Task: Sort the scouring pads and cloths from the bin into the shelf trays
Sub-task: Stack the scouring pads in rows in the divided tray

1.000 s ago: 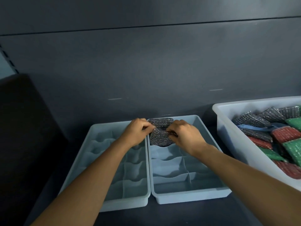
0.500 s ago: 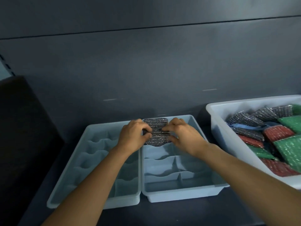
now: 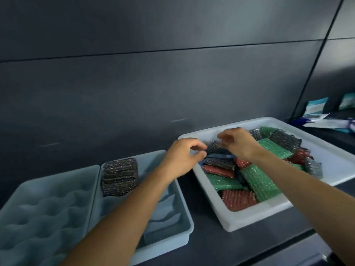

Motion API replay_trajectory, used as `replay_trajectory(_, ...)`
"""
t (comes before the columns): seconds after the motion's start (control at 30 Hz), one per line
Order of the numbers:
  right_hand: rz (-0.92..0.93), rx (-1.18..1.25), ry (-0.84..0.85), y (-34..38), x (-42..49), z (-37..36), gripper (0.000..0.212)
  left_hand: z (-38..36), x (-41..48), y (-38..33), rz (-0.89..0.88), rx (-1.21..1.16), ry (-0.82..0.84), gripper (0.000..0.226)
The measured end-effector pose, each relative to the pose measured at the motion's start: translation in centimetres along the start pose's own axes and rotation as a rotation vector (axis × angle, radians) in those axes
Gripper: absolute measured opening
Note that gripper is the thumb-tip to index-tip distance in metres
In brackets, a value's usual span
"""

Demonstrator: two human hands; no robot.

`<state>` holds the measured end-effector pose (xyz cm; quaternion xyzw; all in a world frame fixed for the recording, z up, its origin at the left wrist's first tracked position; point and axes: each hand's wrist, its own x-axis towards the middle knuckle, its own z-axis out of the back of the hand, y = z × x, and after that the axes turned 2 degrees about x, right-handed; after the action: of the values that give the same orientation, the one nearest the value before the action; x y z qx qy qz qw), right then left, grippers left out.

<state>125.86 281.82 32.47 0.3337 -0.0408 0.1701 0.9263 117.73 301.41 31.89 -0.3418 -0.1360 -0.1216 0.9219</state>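
Dark shelf. Left hand (image 3: pixel 182 156) fingers loosely curled, empty, at white bin (image 3: pixel 249 219) rim; right hand (image 3: pixel 238 144) curled over grey scouring pad (image 3: pixel 215 147), pinch unclear. Grey stack (image 3: pixel 119 175) fills tray (image 3: pixel 169 242) back compartment. Risk: crowded slick pads, 2 lifting together.

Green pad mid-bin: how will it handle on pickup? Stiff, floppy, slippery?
Likely light and squashy: the green pad is a flat, thin cushion lying tilted over a red pad. Its glittery surface looks like film or mesh; if film, possibly slick. It won't roll, but pushing it would probably shift neighbours, since pads overlap in the bin.
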Motion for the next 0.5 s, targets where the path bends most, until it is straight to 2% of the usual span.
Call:
replay_trajectory(0.1,-0.011,-0.132,0.091,-2.7,1.3,0.8,0.031,-1.9,3.2,-0.3,0.031,0.094,0.112,0.022)
replay_trajectory(0.2,0.012,-0.184,0.171,-3.9,2.3,0.3,0.033,-2.8,5.4,-0.2,0.076,0.200,0.274,0.038)
replay_trajectory(0.33,0.055,-0.318,0.231,-4.3,3.8,-0.7,0.033,-4.0,7.1,0.0,0.054,0.403,0.465,0.050)
replay_trajectory(0.4,0.072,-0.379,0.242,-4.4,4.4,-1.2,0.033,-4.6,7.7,-0.1,0.031,0.481,0.508,0.052)
replay_trajectory(0.5,0.084,-0.440,0.226,-4.5,4.5,-1.6,0.027,-5.3,7.9,-0.1,-0.018,0.526,0.502,0.040)
